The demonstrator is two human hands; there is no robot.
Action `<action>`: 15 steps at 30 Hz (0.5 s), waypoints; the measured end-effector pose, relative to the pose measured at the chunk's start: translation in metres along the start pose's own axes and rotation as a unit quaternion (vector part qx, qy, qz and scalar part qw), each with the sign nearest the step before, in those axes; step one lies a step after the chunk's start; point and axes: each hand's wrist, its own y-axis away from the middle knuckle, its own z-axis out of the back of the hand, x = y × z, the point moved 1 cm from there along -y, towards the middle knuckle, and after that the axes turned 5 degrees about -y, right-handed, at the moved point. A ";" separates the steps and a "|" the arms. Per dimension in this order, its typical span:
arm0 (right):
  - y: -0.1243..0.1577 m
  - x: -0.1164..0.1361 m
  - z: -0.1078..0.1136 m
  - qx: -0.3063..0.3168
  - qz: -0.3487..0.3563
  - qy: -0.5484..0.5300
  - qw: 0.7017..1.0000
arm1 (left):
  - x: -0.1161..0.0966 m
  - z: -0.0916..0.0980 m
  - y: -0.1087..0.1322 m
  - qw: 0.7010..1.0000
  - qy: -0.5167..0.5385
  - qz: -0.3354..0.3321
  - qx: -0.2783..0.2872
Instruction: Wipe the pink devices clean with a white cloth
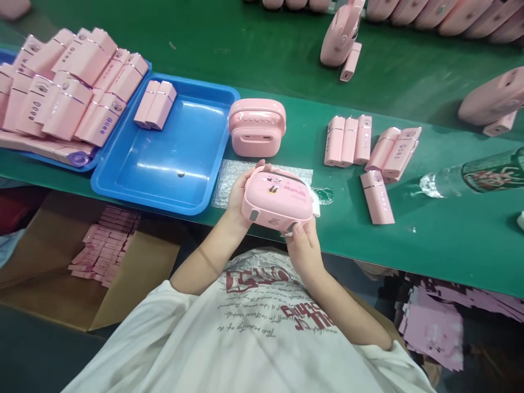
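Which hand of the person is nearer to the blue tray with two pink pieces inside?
Left. The left hand holds the pink case on the side toward the blue tray; the right hand holds its opposite side, farther from the tray.

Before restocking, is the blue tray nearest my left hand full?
No, partly filled: the tray holds two pink blocks at its far left.

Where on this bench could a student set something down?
On the green table, below the bottle and right of the lowest pink stick; between the standing pink case and the row of three sticks. The right blue tray has room beside its two sticks. Crowded: the heaped left tray and around the held case.
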 end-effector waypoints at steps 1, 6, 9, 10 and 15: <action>-0.002 0.002 -0.003 0.001 -0.028 -0.027 0.999 | 0.000 0.002 0.000 1.000 0.000 0.006 0.003; -0.011 0.019 -0.010 -0.011 -0.010 -0.027 1.000 | 0.000 0.014 -0.007 0.996 -0.079 -0.017 0.022; -0.013 0.024 -0.008 -0.044 -0.013 -0.008 0.999 | 0.001 0.015 -0.008 0.993 -0.102 -0.051 0.008; -0.013 0.024 -0.007 -0.054 -0.023 0.000 0.998 | 0.001 0.015 -0.008 0.993 -0.100 -0.063 -0.002; -0.012 0.019 -0.007 -0.069 -0.022 0.032 0.997 | 0.003 0.009 -0.005 0.995 -0.081 -0.052 -0.039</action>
